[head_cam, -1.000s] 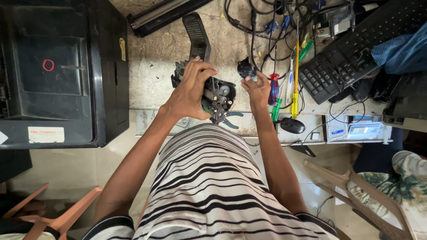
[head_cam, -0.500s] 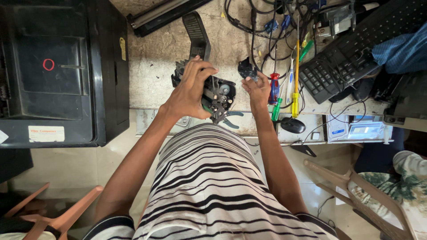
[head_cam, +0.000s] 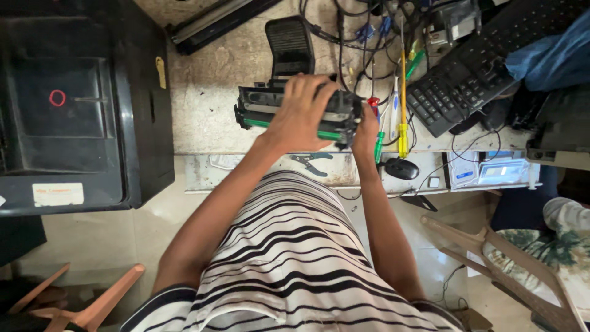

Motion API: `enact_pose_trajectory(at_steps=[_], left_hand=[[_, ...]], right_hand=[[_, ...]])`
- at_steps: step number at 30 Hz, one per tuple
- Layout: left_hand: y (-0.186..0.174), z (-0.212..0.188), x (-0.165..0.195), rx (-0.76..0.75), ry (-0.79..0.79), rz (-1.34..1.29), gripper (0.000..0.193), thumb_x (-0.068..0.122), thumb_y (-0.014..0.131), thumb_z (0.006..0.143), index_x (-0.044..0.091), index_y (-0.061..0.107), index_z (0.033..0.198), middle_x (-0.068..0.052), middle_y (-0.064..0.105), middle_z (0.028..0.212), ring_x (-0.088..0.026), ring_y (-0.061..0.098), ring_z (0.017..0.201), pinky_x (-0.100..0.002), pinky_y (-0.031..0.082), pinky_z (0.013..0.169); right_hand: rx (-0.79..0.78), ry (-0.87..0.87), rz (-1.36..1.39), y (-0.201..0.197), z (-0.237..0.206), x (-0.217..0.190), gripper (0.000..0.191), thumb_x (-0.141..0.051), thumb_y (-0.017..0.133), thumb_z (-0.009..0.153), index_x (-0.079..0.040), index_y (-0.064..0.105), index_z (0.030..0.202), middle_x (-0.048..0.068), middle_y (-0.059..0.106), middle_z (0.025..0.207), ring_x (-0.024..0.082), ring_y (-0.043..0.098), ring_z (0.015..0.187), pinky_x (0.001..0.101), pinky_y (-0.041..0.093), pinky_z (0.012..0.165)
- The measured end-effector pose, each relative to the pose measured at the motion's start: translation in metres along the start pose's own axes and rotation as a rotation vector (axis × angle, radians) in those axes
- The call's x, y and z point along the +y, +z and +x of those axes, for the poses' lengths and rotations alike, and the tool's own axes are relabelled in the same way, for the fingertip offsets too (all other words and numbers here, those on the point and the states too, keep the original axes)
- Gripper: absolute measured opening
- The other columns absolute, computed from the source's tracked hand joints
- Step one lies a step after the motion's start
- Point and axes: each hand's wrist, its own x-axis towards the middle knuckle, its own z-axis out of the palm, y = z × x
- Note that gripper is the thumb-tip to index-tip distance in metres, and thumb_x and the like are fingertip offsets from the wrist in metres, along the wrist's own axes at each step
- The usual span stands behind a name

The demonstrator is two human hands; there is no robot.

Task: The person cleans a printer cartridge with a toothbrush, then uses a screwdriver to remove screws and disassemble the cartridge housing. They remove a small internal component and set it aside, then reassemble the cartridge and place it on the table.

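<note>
a long black printer cartridge (head_cam: 289, 114) with a green strip now lies lengthwise across the worn workbench (head_cam: 203, 117); a second ago it was turned end-on between the hands. the left hand (head_cam: 301, 114) is clamped over its top, fingers curled round the body. the right hand (head_cam: 367, 130) grips its right end, fingers closed. pliers (head_cam: 312, 162), a yellow screwdriver (head_cam: 403, 92), a keyboard (head_cam: 467, 74) and a black printer (head_cam: 74, 104) are unmoved.
</note>
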Motion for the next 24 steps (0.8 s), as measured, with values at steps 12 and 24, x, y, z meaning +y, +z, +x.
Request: enact_pose_trajectory(at_steps=[12, 24], left_hand=[[0.078, 0.016, -0.005, -0.321, 0.005, 0.296, 0.104, 0.028, 0.094, 0.055, 0.002, 0.046, 0.144, -0.019, 0.049, 0.133, -0.037, 0.049, 0.125, -0.064, 0.033, 0.111], [0.064, 0.007, -0.025, -0.207, -0.081, 0.348, 0.105, 0.032, 0.093, 0.058, 0.002, 0.045, 0.146, -0.019, 0.048, 0.137, -0.037, 0.046, 0.131, -0.063, 0.030, 0.112]], right_hand=[[-0.005, 0.485, 0.814, -0.015, -0.047, -0.003, 0.040, -0.009, 0.064, 0.105, 0.006, 0.056, 0.140, 0.008, 0.060, 0.107, 0.015, 0.063, 0.092, 0.0370, 0.063, 0.084], [0.083, 0.319, 0.443, 0.011, -0.052, -0.011, 0.033, 0.000, 0.068, 0.097, 0.008, 0.060, 0.128, 0.015, 0.064, 0.117, 0.015, 0.067, 0.095, 0.0339, 0.066, 0.082]])
